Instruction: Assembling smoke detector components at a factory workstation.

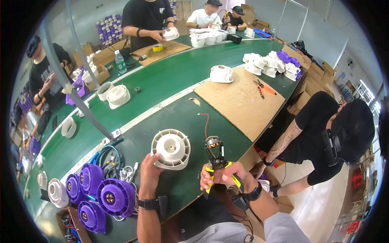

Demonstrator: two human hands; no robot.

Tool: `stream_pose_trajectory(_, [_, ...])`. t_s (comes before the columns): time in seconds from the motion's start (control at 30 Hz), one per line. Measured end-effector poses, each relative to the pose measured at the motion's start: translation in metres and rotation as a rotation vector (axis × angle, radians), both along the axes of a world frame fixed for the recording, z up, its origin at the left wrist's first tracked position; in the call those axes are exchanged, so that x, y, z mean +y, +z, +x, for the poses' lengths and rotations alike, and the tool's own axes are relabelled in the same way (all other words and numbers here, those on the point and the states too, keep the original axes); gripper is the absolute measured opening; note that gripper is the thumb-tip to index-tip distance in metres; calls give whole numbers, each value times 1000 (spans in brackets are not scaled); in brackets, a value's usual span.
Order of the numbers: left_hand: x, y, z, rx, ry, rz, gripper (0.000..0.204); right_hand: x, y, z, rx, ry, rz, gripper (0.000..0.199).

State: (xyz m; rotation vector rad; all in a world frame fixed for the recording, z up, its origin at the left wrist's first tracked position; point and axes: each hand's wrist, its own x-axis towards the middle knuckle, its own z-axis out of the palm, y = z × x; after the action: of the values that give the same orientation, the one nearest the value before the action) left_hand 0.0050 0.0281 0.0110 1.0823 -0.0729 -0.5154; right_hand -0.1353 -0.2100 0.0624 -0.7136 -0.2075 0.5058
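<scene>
My left hand (149,173) is closed around the lower left side of a white round plastic housing (172,146) with a ribbed rim and a raised hub, tilted up toward me. In my right hand (229,175) are black pliers (218,163) with yellow-and-black handles. Their jaws are at a small motor with copper windings (212,141), which they appear to hold upright. A thin red lead (208,124) with a white connector rises from the motor. The housing and the motor are apart, side by side above the green table.
Several purple housings (110,198) and coiled cables (111,160) lie at my left. Ahead right is a cardboard sheet (243,99) with a white housing (221,74) and orange-handled pliers (265,88). A metal post (87,111) rises at left. Co-workers stand around the belt (156,87); one bends at my right.
</scene>
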Motion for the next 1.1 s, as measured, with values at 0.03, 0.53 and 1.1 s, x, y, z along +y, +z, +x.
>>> stream_pose_trajectory(0.03, [-1, 2, 0, -4, 1, -5, 36, 1, 2, 0, 14, -23, -17, 48])
stream_pose_trajectory(0.53, [19, 118, -10, -53, 41, -29, 48, -32, -24, 7, 118, 5, -19, 44])
stream_pose_trajectory(1.1, [-75, -31, 295, 201, 471, 319, 53, -68, -52, -11, 266, -12, -3, 43])
